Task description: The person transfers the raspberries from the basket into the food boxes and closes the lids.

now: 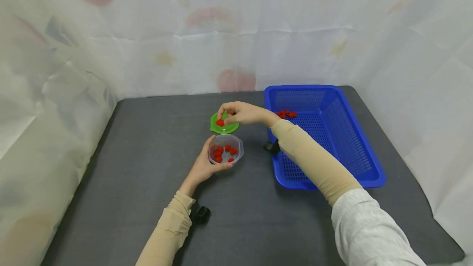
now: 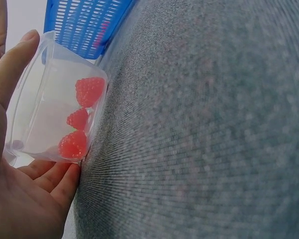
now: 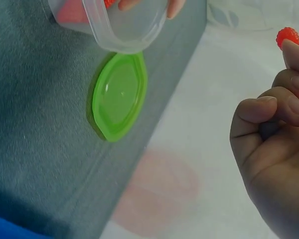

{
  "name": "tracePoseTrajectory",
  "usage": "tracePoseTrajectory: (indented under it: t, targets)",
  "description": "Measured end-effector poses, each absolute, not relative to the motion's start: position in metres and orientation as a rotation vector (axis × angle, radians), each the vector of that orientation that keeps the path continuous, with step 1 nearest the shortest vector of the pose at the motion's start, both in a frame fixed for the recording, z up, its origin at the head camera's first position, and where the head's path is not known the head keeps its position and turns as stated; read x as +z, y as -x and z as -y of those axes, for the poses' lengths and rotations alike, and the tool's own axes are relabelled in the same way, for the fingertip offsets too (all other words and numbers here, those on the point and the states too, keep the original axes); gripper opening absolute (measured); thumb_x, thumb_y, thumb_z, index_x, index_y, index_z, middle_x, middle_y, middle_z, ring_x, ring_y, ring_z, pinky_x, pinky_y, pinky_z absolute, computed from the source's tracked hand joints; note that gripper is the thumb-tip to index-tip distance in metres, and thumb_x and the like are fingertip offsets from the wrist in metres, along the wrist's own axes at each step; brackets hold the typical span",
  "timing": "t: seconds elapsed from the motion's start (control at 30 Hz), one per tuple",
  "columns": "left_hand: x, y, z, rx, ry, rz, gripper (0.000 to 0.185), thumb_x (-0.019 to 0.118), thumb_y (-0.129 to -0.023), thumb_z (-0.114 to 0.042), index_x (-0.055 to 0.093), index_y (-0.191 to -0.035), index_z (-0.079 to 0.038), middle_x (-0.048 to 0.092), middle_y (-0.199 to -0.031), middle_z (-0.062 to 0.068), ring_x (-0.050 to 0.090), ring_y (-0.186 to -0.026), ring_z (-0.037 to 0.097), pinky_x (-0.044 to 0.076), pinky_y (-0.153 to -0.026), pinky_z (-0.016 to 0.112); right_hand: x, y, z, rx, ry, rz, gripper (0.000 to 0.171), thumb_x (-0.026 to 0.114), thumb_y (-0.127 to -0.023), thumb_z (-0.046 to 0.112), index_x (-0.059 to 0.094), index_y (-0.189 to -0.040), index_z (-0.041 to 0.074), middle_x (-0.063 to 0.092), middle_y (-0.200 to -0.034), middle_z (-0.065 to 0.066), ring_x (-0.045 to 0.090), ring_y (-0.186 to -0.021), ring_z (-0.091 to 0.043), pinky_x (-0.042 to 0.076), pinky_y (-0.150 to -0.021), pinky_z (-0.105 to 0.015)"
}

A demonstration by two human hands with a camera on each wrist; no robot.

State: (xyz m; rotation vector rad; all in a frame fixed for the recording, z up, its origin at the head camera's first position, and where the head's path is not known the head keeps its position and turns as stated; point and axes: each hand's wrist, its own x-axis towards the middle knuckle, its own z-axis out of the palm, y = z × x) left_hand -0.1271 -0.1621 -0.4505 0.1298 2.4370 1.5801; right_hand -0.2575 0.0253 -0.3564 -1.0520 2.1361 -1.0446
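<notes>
My left hand (image 1: 204,166) is curled around a clear plastic container (image 1: 241,151) on the dark table, thumb on its near side. Several raspberries (image 1: 219,159) lie on the container's floor; the left wrist view shows some raspberries (image 2: 89,91) through its side wall. Above and just behind the container, my right hand (image 1: 244,113) pinches one raspberry (image 3: 288,37) between thumb and fingertips. A green lid (image 1: 224,128) lies flat on the table behind the container, partly covered by the right hand in the head view.
To the right stands a blue plastic basket (image 1: 354,134) with mesh sides. More raspberries (image 1: 286,114) sit in its back left part, and my right forearm crosses its left rim. A patterned white curtain (image 1: 288,60) hangs behind the grey-black table (image 1: 155,143) and along both sides.
</notes>
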Motion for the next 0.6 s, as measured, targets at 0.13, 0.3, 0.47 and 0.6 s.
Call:
tracePoseTrajectory:
  t: [0.13,0.3,0.47,0.6]
  targets:
    - [-0.45,0.128,0.163,1.582,-0.132,-2.433,0.103,0.079,-0.075,-0.027,0.008,-0.15,-0.017,0.032,-0.149,0.015,0.033,-0.136,0.032,0.03,-0.109,0.053,-0.363,0.261,-0.016,-0.995,1.042,-2.104,0.016,0.053,-0.093,0.013,0.056,-0.109,0.014,0.045,-0.064,0.002,0.039,-0.057,-0.014,0.036,-0.057,-0.024]
    - [-0.451,0.127,0.164,1.601,-0.133,-2.419,0.104,0.079,-0.075,-0.026,0.008,-0.15,-0.019,0.032,-0.149,0.015,0.034,-0.136,0.032,0.029,-0.109,0.053,-0.371,0.263,-0.006,-0.925,1.04,-2.035,0.017,0.052,-0.093,0.01,0.057,-0.109,0.011,0.049,-0.066,-0.001,0.04,-0.056,-0.013,0.037,-0.057,-0.023]
    - [-0.458,0.129,0.165,1.616,-0.138,-2.423,0.103,0.079,-0.074,-0.029,0.01,-0.149,-0.024,0.034,-0.148,0.013,0.037,-0.134,0.031,0.031,-0.108,0.052,-0.382,0.267,0.0,-0.839,1.002,-2.013,0.018,0.053,-0.092,0.009,0.059,-0.109,0.01,0.058,-0.086,-0.011,0.04,-0.06,-0.011,0.038,-0.061,-0.025]
    - [-0.478,0.136,0.169,1.614,-0.136,-2.459,0.104,0.081,-0.07,-0.036,0.011,-0.148,-0.033,0.036,-0.147,0.007,0.039,-0.133,0.028,0.032,-0.107,0.052,-0.391,0.269,0.003,-0.769,0.971,-2.017,0.018,0.052,-0.092,0.007,0.06,-0.107,0.011,0.058,-0.101,-0.008,0.044,-0.071,-0.019,0.041,-0.07,-0.033]
